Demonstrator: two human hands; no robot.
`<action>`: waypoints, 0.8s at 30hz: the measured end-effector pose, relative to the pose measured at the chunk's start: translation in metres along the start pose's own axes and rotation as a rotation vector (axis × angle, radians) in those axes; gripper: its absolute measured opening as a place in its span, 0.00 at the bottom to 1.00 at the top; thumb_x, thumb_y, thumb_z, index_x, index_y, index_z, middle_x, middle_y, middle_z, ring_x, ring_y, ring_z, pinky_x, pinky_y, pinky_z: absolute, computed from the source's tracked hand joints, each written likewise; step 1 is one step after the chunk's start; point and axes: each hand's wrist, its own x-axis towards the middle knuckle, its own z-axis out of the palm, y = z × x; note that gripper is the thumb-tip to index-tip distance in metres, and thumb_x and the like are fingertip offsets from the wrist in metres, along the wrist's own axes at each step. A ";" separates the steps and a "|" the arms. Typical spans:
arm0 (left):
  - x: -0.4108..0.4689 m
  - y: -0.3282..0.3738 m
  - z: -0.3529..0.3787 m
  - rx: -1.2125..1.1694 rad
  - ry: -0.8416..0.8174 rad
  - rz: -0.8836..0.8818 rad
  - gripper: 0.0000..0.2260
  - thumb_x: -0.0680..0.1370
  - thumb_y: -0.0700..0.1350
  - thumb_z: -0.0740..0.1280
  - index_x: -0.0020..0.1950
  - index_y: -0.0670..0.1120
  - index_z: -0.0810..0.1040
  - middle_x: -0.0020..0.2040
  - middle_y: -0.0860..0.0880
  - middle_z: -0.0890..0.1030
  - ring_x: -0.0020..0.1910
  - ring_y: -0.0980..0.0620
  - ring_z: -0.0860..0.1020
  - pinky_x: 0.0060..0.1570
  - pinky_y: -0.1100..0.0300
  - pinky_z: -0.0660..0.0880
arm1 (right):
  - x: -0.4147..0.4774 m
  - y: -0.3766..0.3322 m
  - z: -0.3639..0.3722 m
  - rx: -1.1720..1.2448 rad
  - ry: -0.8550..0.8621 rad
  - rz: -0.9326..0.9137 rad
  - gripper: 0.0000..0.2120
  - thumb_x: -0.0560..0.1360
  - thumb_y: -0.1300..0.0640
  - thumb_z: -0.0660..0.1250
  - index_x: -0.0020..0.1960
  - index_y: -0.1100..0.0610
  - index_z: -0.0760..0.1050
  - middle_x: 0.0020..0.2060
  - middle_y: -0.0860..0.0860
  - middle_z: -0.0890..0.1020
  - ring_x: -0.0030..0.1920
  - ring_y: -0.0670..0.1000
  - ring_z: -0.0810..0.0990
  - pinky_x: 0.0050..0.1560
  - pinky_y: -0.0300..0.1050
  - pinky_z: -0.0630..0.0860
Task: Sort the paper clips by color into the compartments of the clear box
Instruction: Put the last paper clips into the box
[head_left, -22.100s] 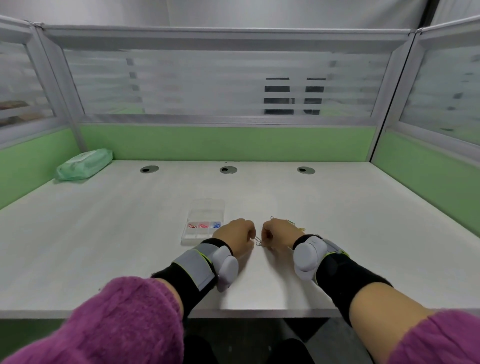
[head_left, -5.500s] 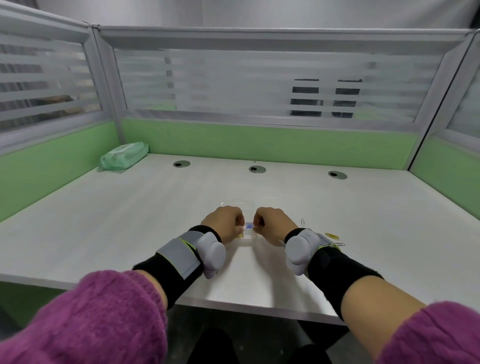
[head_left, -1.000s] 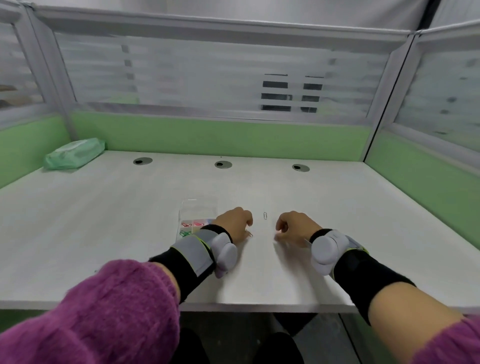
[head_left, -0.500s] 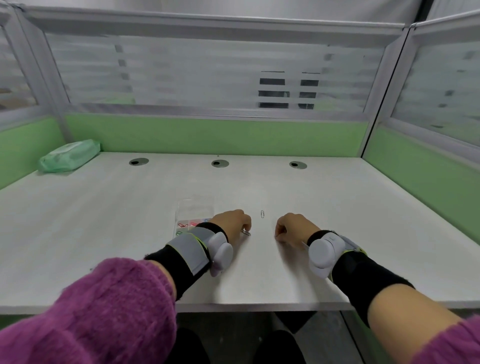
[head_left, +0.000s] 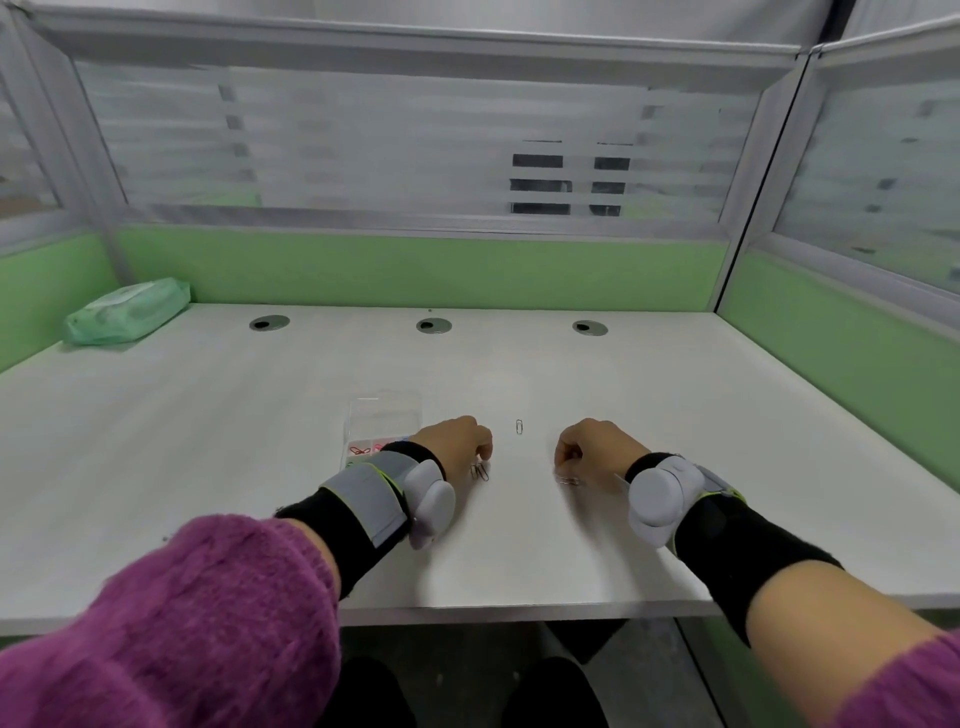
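**Operator:** My left hand (head_left: 457, 447) rests knuckles-up on the table (head_left: 208, 441), fingers curled under. A pair of metal-coloured clips (head_left: 479, 472) lies on the surface just under its fingertips. I cannot tell whether the fingers pinch anything; the palm side is hidden from me.

**Observer:** And the other side?

**Operator:** My right hand (head_left: 597, 447) is curled the same way, and one more clip (head_left: 569, 480) sits just below its thumb, touching or nearly so. Again, I cannot tell if it is gripped. A single plain clip (head_left: 519, 426) lies apart, between the two hands and a little farther from me.

**Observer:** Where is the box?

**Operator:** The clear box (head_left: 384, 415) stands just beyond my left wrist, which covers its near edge. I see red or pink clips (head_left: 358, 449) in the near compartments; the far ones look bare, though the plastic is hard to read.

**Observer:** So how do you handle this step well?

**Operator:** I judge the remaining clips are all the plain metal colour, so they belong together in one free compartment. These are thin and flat on a smooth surface, so I would slide each toward my fingertip and catch it with a nail edge rather than press straight down. The left pair may be tangled; I would lift them as one. I would also keep my wrist strap from nudging the box, since it is light.
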 end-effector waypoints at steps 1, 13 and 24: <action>-0.001 -0.001 -0.001 0.003 -0.009 0.005 0.17 0.78 0.34 0.58 0.63 0.46 0.74 0.65 0.46 0.72 0.63 0.45 0.73 0.58 0.55 0.71 | -0.001 0.002 0.000 0.001 0.001 0.001 0.05 0.72 0.64 0.65 0.43 0.56 0.78 0.38 0.50 0.78 0.42 0.51 0.74 0.33 0.33 0.68; 0.001 0.003 -0.002 -0.022 -0.010 0.058 0.13 0.77 0.35 0.62 0.60 0.44 0.76 0.62 0.45 0.76 0.59 0.45 0.76 0.55 0.58 0.72 | -0.003 0.007 0.002 -0.016 -0.033 0.028 0.05 0.72 0.65 0.67 0.46 0.60 0.81 0.33 0.47 0.76 0.43 0.51 0.74 0.36 0.36 0.69; 0.008 0.003 0.006 -0.068 0.032 0.018 0.09 0.77 0.36 0.64 0.55 0.41 0.79 0.58 0.45 0.80 0.58 0.44 0.77 0.54 0.58 0.73 | 0.001 0.000 0.008 -0.006 -0.002 0.051 0.08 0.74 0.64 0.64 0.51 0.63 0.80 0.53 0.58 0.84 0.44 0.51 0.75 0.45 0.41 0.70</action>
